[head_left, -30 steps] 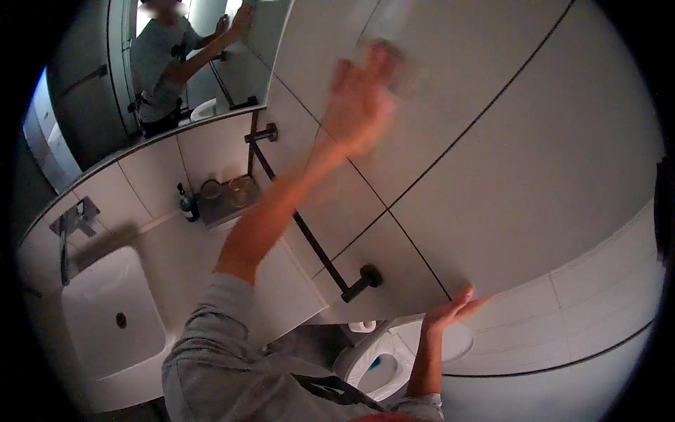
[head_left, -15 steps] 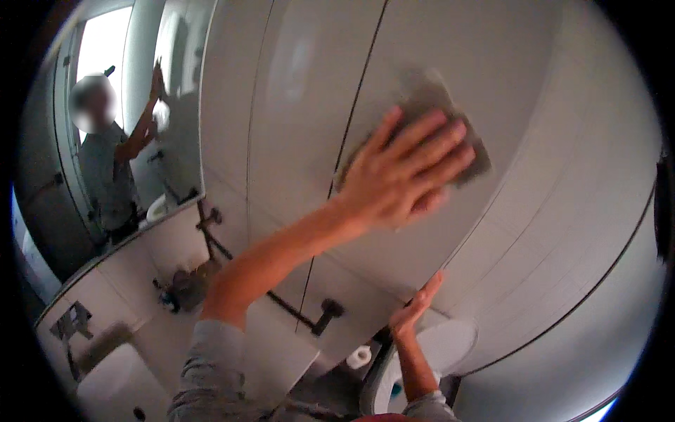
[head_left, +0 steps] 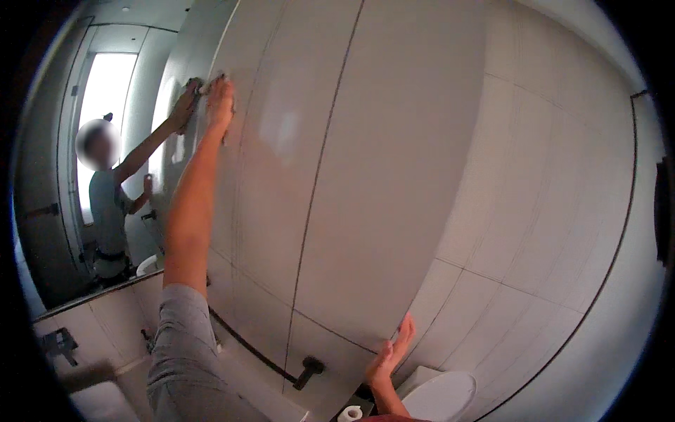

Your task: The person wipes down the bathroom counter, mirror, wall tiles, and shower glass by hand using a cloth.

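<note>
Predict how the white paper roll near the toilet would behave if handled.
The white paper roll would probably roll on its side, given its round outline. Its open centre suggests it is light, and its paper would likely squash.

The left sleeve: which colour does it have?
The left sleeve is grey, seen best in the head view.

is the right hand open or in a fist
Open: the right hand has its fingers extended, not curled into the palm.
</note>
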{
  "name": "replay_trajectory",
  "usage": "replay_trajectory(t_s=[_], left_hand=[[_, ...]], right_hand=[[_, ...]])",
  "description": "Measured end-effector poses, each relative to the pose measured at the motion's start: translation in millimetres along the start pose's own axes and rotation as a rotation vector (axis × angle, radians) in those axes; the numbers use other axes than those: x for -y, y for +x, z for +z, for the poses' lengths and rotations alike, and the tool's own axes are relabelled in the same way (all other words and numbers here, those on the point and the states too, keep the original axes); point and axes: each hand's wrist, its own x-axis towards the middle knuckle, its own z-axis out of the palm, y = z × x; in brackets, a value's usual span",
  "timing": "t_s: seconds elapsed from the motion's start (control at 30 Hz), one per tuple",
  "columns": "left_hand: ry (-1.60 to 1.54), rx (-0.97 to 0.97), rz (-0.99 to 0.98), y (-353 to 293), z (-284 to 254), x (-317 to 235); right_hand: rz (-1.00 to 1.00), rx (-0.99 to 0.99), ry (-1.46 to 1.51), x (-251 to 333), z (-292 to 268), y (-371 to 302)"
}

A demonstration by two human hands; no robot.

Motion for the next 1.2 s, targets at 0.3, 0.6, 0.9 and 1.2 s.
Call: replay_trajectory(t_s=[0.3,0.6,0.9,1.2], left_hand=[[-0.023,-0.087,0.51,-33.3,72.0,-294.7],[-0.055,0.06,0.739,-137.4,35.9,-391.8],[-0.023,0.061,0.649,-4.3,43.0,-264.3],[-0.003,0.055,0.125,75.5,-1.6,-13.5]], right_hand=[[-0.036,-0.037,-0.002,-12.8,0.6,-1.7],[-0.052,0.009,0.002,-21.1,4.7,3.9],[0.061,0.062,0.039,2.1,-13.7,2.2],[0.363,-0.049,0.095,-10.7,-34.8,-12.6]])
